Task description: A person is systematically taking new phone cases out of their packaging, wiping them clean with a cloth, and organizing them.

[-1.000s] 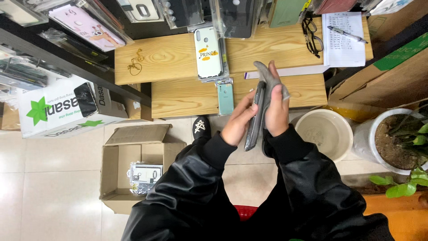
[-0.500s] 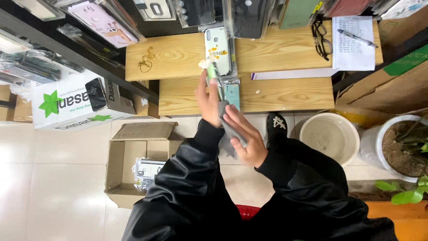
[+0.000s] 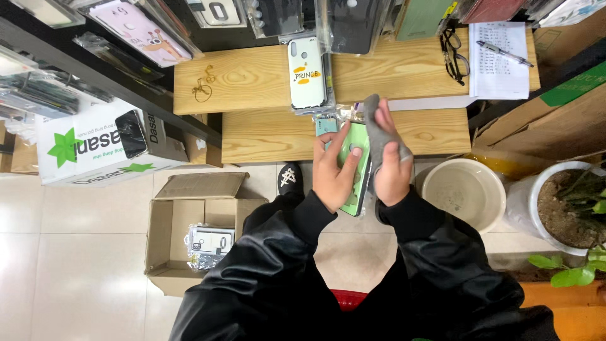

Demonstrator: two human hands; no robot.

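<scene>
My left hand (image 3: 333, 172) holds a light green phone case (image 3: 357, 165) in a clear sleeve, fingers spread across its back. My right hand (image 3: 391, 169) grips a grey cloth (image 3: 377, 129) that stands up beside the case and touches its right edge. Both hands hover over the floor just in front of the lower wooden shelf (image 3: 265, 134). A white phone case (image 3: 307, 74) with a yellow mark lies on the upper wooden shelf (image 3: 246, 79), just beyond the hands.
An open cardboard box (image 3: 165, 235) with packaged cases stands at lower left. A white printed box (image 3: 95, 146) is at left. A cream bucket (image 3: 464, 192) and a potted plant (image 3: 568, 211) are at right. Glasses (image 3: 456, 53), paper and pen (image 3: 502, 53) lie upper right.
The left hand drew back from the shelf and now holds the green case. The right hand has come up with the grey cloth against it.
</scene>
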